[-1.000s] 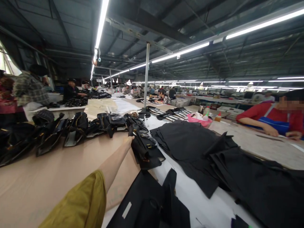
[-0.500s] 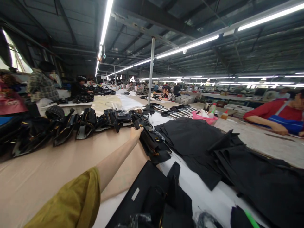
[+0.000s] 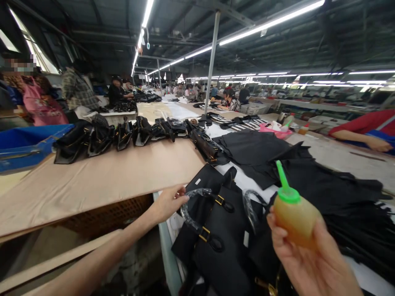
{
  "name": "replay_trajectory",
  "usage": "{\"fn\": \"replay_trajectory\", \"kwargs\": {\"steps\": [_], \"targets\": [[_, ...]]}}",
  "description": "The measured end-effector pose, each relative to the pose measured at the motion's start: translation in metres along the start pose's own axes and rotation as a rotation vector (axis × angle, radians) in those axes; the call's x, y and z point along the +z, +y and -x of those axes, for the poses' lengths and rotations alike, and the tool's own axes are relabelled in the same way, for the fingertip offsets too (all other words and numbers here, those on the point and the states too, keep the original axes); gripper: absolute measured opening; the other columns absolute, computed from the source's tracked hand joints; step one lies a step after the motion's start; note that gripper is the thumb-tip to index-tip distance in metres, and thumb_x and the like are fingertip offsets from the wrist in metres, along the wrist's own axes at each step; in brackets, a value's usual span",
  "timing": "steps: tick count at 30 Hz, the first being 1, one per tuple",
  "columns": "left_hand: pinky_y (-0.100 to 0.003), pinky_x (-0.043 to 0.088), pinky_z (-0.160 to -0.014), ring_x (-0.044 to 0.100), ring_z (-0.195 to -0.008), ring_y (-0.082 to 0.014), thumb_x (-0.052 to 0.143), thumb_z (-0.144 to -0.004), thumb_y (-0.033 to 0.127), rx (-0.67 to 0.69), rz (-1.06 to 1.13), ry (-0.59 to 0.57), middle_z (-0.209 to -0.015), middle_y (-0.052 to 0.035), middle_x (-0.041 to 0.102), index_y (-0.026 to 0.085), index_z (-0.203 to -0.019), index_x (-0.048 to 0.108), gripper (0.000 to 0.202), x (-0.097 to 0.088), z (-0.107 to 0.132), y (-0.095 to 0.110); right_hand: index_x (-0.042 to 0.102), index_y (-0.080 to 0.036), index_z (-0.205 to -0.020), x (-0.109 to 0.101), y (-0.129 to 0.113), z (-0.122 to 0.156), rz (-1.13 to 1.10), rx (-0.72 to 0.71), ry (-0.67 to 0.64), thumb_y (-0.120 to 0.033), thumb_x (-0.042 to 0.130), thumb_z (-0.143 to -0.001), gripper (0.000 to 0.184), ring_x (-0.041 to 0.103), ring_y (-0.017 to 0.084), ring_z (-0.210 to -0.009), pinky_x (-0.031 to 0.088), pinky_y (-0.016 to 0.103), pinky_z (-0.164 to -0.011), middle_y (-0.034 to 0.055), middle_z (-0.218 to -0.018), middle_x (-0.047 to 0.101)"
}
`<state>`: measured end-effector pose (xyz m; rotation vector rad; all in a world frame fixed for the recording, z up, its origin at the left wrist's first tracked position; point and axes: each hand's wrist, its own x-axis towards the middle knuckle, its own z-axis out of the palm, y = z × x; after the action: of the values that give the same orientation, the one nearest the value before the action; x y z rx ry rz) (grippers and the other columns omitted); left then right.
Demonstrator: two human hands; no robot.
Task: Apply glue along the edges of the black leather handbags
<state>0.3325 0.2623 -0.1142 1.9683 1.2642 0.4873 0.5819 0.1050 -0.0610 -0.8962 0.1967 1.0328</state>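
In my right hand (image 3: 311, 255) is a squeeze bottle (image 3: 296, 222) with amber liquid inside, its green nozzle tilted up and to the left. The fingers and thumb close around its sides. My left hand (image 3: 168, 203) is at the left end of a plastic-wrapped handle (image 3: 197, 192), thumb over it and fingers curled; part of this grip is hidden. That handle belongs to a black handbag panel (image 3: 224, 242) with gold buckles, lying in front of me. A second wrapped handle (image 3: 250, 209) arches between the panel and the bottle.
Black bags (image 3: 142, 131) stand in a row along the tan tabletop (image 3: 123, 176). Dark sheet pieces (image 3: 253, 150) are piled on the right. A blue bin (image 3: 31, 144) is at the left. Across the table sits a co-worker in a red sleeve (image 3: 364, 125).
My left hand has left the bag at the row's end and come back to the handle nearer me. My right hand has come into view holding the bottle. The view has shifted.
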Motion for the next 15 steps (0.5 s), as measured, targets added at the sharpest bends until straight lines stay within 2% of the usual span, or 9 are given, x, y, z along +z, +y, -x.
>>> {"fn": "replay_trajectory", "kwargs": {"steps": [2,5,9,12,15], "targets": [[-0.030,0.042,-0.079,0.056,-0.088,-0.0191,0.051,-0.077,0.030,0.019,-0.085,0.049,-0.096,-0.0050,0.062,0.017,-0.100,0.055,0.027,0.013,0.011,0.003,0.060,-0.020,-0.118,0.014,0.007,0.017,-0.017,-0.053,-0.068,-0.024,0.050,-0.090,0.030,0.067,0.022,-0.077,0.060,0.028,-0.056,0.0103,-0.115,0.062],[-0.035,0.036,-0.093,0.048,-0.111,-0.0241,0.055,-0.073,0.023,0.043,-0.211,0.122,-0.123,-0.0103,0.051,0.017,-0.116,0.049,0.044,0.024,0.001,0.012,0.062,-0.015,-0.113,0.019,0.015,0.029,-0.041,-0.071,-0.148,-0.017,0.062,-0.083,0.030,0.067,0.022,-0.069,0.059,0.027,-0.051,0.0108,-0.100,0.067],[-0.041,0.036,-0.094,0.049,-0.111,-0.0290,0.053,-0.071,0.015,0.035,-0.312,0.135,-0.115,-0.0135,0.056,0.015,-0.097,0.059,0.027,0.028,-0.014,0.031,0.065,-0.016,-0.104,0.008,0.020,0.034,-0.046,-0.106,-0.227,-0.017,0.083,-0.060,0.048,0.067,0.025,-0.073,0.059,0.028,-0.055,0.0085,-0.097,0.068],[-0.041,0.032,-0.099,0.044,-0.118,-0.0277,0.045,-0.079,0.020,0.083,-0.319,0.145,-0.122,-0.0126,0.053,0.018,-0.102,0.058,0.026,0.041,0.002,0.045,0.064,-0.018,-0.106,-0.010,0.019,0.039,-0.044,-0.140,-0.223,-0.016,0.088,-0.051,0.060,0.067,0.025,-0.076,0.059,0.028,-0.057,0.0076,-0.100,0.068],[-0.041,0.040,-0.089,0.056,-0.103,-0.0292,0.049,-0.079,0.031,0.079,-0.289,0.061,-0.104,-0.0131,0.063,0.019,-0.096,0.059,0.023,0.062,0.025,0.054,0.062,-0.014,-0.111,-0.028,0.019,0.043,-0.035,-0.152,-0.210,-0.013,0.088,-0.052,0.065,0.067,0.025,-0.075,0.059,0.031,-0.060,0.0122,-0.102,0.068]]}}
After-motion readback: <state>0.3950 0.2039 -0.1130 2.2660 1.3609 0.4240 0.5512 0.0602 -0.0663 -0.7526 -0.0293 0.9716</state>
